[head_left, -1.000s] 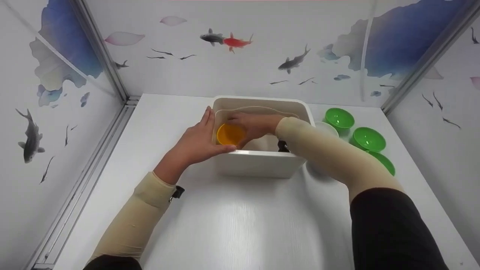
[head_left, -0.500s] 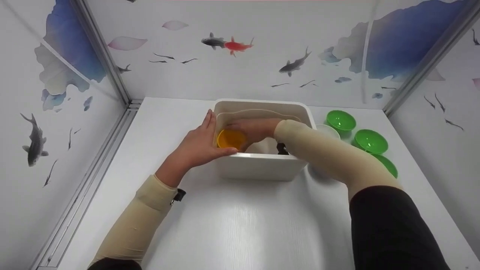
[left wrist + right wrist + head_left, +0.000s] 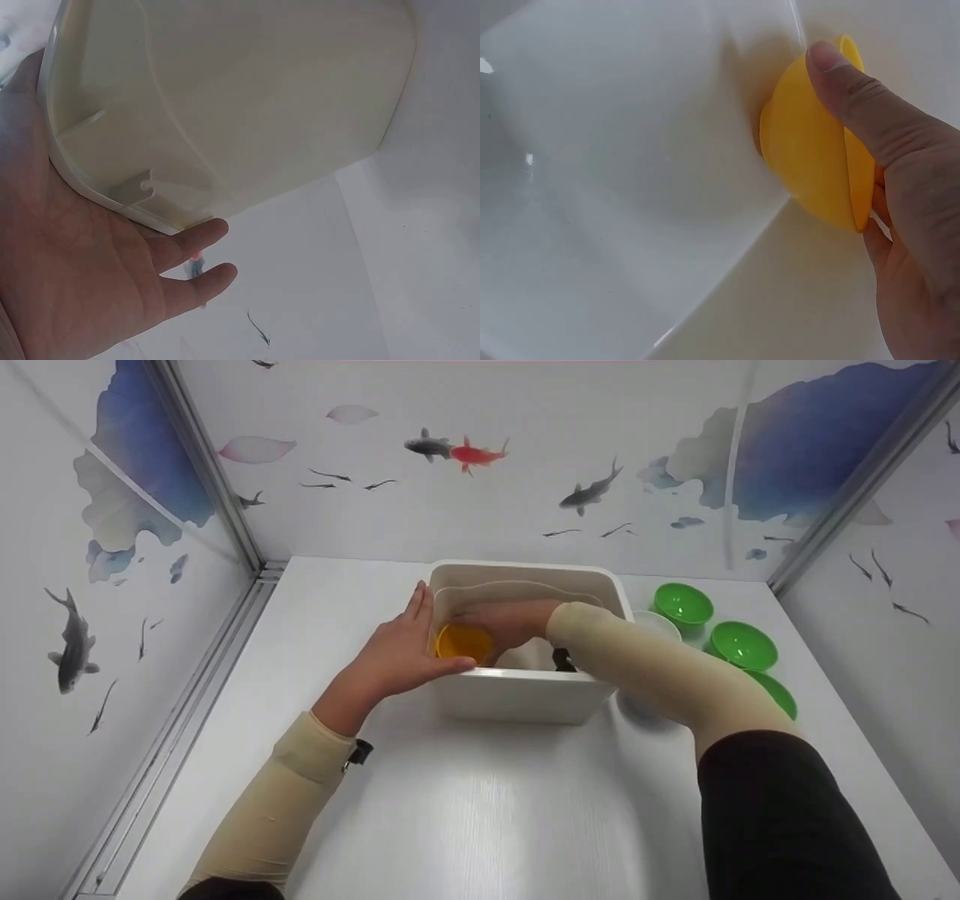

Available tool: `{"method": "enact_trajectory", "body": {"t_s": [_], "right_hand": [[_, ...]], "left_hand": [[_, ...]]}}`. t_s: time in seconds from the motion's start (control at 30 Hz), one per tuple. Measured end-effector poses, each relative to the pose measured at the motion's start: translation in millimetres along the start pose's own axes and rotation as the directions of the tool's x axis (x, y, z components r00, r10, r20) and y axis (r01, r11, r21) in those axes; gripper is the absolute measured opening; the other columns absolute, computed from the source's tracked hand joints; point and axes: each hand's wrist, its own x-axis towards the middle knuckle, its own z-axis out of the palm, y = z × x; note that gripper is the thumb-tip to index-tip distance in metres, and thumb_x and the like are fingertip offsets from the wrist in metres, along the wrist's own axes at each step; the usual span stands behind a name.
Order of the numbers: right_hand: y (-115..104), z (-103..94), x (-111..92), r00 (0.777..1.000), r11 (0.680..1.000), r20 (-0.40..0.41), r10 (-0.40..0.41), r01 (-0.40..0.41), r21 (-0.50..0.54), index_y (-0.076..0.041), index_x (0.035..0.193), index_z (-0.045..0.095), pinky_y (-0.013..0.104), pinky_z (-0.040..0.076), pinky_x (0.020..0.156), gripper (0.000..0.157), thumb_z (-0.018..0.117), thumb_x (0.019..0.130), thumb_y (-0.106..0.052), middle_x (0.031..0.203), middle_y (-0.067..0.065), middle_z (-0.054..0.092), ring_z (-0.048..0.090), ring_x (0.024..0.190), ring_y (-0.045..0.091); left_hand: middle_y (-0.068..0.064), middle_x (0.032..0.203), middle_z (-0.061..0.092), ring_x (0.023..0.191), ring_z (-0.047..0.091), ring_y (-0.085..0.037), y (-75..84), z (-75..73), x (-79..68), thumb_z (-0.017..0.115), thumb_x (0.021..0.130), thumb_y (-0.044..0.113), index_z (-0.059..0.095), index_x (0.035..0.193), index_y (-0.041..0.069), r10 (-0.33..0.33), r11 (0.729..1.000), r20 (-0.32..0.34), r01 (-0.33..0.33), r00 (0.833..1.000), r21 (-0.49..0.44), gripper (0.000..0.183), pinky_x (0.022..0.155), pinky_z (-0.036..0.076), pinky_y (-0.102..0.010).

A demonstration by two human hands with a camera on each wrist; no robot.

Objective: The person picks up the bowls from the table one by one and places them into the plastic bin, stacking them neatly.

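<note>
A white plastic bin (image 3: pixel 517 697) stands at the middle of the table. My left hand (image 3: pixel 394 649) rests on its left near corner, fingers straight along the left side and thumb along the front rim. The left wrist view shows that palm (image 3: pixel 82 262) against the bin's outer wall. Inside the bin, my right hand (image 3: pixel 510 622) holds a yellow bowl (image 3: pixel 463 641) by its rim, at the left end. Seen from the right wrist, the thumb presses the bowl's (image 3: pixel 806 150) outside, and its foot touches or nearly touches the bin floor.
To the bin's right, green bowls (image 3: pixel 683 604) stand on the white table (image 3: pixel 450 810). A white bowl (image 3: pixel 660 624) sits between them and the bin, partly hidden by my right arm. Printed panels (image 3: pixel 480 510) enclose the table at the back and sides.
My right hand has lowered the yellow bowl deeper into the bin and keeps its grip. The left hand stays on the corner. The head view has tilted slightly.
</note>
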Motion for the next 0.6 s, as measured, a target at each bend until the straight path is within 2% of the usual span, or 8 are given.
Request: {"method": "enact_trajectory", "body": {"t_s": [0.17, 0.33, 0.6], "right_hand": [[0.9, 0.6, 0.2, 1.0, 0.999, 0.005, -0.018, 0.018, -0.047, -0.017, 0.169, 0.042, 0.054, 0.034, 0.127, 0.106, 0.096, 0.083, -0.049, 0.159, 0.005, 0.051, 0.044, 0.145, 0.027], [1.5, 0.0, -0.4, 1.0, 0.996, 0.022, 0.001, 0.001, -0.094, -0.019, 0.171, 0.041, 0.056, 0.034, 0.127, 0.109, 0.097, 0.082, -0.048, 0.161, 0.005, 0.049, 0.043, 0.146, 0.028], [1.9, -1.0, -0.1, 0.999, 0.986, 0.035, -0.01, 0.016, -0.167, -0.013, 0.172, 0.038, 0.055, 0.035, 0.128, 0.114, 0.098, 0.082, -0.049, 0.167, 0.009, 0.046, 0.042, 0.151, 0.032]], "left_hand": [[-0.014, 0.186, 0.001, 0.158, 0.042, -0.046, -0.1, -0.7, -0.8, 0.065, 0.083, 0.094, 0.004, 0.177, 0.004, 0.001, 1.0, -0.006, -0.001, 1.0, -0.01, 0.144, 0.124, 0.039, -0.059], [-0.014, 0.186, 0.001, 0.156, 0.043, -0.047, 0.2, -0.4, -0.5, 0.066, 0.083, 0.093, 0.005, 0.177, 0.004, 0.0, 1.0, -0.005, 0.0, 1.0, -0.01, 0.144, 0.123, 0.04, -0.06], [-0.014, 0.186, 0.0, 0.156, 0.043, -0.047, -0.6, -1.2, -0.8, 0.061, 0.081, 0.098, 0.003, 0.177, 0.003, 0.001, 1.0, 0.001, -0.001, 1.0, 0.0, 0.147, 0.123, 0.041, -0.059]]}}
